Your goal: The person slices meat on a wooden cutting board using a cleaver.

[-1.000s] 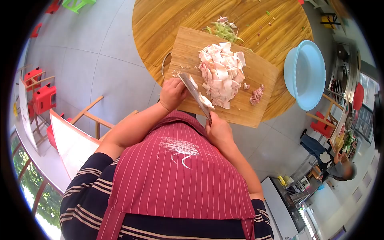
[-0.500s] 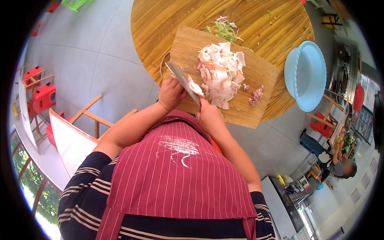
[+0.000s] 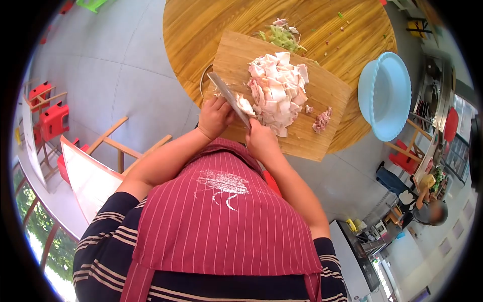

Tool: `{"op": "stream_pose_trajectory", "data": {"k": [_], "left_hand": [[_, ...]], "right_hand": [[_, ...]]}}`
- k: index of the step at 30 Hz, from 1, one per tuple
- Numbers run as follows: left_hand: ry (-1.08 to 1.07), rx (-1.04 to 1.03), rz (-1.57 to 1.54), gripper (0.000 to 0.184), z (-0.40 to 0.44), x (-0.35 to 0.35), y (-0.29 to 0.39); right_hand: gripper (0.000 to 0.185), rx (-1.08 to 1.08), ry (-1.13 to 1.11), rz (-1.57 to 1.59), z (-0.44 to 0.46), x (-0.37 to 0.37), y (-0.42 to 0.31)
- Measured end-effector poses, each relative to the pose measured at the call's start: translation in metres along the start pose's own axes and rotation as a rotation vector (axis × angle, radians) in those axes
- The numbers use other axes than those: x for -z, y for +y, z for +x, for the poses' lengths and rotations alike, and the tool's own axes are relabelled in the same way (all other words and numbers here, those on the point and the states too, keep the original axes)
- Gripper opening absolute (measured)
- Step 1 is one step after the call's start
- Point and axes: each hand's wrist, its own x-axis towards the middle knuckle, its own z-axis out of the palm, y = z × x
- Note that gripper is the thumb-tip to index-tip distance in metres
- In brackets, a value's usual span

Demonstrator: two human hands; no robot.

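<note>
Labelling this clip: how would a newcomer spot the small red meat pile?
The round table holds a board. Toward its right end sits the red pile: darker and far smaller than the pale heap, bigger than the scrap between them.

Table (image 3: pixel 196 35) cut off at top, distant person's head (image 3: pixel 435 213) blurred; handle of knife (image 3: pixel 229 97) hidden

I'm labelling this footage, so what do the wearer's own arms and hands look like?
Short, dark navy sleeves with pale stripes in bands cover the upper arms. Both forearms and wrists are bare, with no watch or bracelet showing. The left hand and right hand wear no gloves; any rings are too small to make out.
</note>
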Motion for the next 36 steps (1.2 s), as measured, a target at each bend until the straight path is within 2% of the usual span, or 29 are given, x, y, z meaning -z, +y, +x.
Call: {"op": "stream_pose_trajectory", "data": {"k": [3, 8, 11, 18, 20, 21, 22, 24, 25, 27, 28, 30, 34, 36], "left_hand": [[0.005, 0.016, 0.013, 0.021, 0.001, 0.002, 0.000], [0.022, 0.010, -0.036, 0.020, 0.000, 0.001, 0.000], [-0.031, -0.002, -0.034, 0.022, 0.000, 0.002, -0.002], [-0.038, -0.026, 0.011, 0.027, 0.001, 0.001, -0.007], [-0.011, 0.006, 0.021, 0.025, -0.003, -0.001, -0.006], [-0.009, 0.000, 0.023, 0.025, -0.002, -0.002, -0.005], [0.040, 0.012, 0.008, 0.024, -0.003, -0.002, -0.002], [0.091, 0.037, -0.006, 0.024, -0.005, -0.002, -0.002], [0.068, 0.060, -0.023, 0.025, -0.005, -0.001, -0.002], [0.035, 0.088, -0.048, 0.025, -0.008, -0.002, -0.001], [0.035, 0.081, -0.044, 0.025, -0.007, -0.003, -0.002], [0.038, 0.072, -0.039, 0.025, -0.005, -0.002, -0.001], [0.060, 0.051, -0.040, 0.023, -0.001, 0.000, 0.000], [0.078, 0.024, -0.043, 0.021, 0.001, -0.003, 0.001]], "right_hand": [[0.031, 0.011, -0.020, -0.021, 0.012, -0.002, -0.005], [0.029, -0.042, 0.022, -0.010, -0.037, -0.012, 0.037], [0.027, -0.086, -0.040, -0.001, -0.035, -0.004, 0.029], [0.021, -0.029, 0.014, -0.012, 0.047, -0.014, 0.006], [0.018, 0.111, 0.003, 0.079, 0.047, -0.003, 0.015], [0.019, 0.277, 0.134, 0.040, 0.051, -0.006, 0.032], [0.019, 0.280, 0.137, 0.040, 0.044, 0.008, 0.035], [0.022, -0.181, -0.063, 0.692, 0.020, 0.031, 0.041], [0.022, -0.184, -0.072, 0.686, 0.011, 0.032, 0.043], [0.023, -0.173, 0.154, 0.886, -0.010, 0.031, 0.044], [0.023, -0.175, 0.153, 0.882, -0.016, 0.031, 0.042], [0.020, -0.146, 0.295, 1.019, -0.024, 0.033, 0.033], [0.017, -0.106, 0.440, 0.821, -0.035, 0.042, 0.020], [0.022, 0.164, 0.435, 0.250, -0.041, 0.032, 0.017]]}}
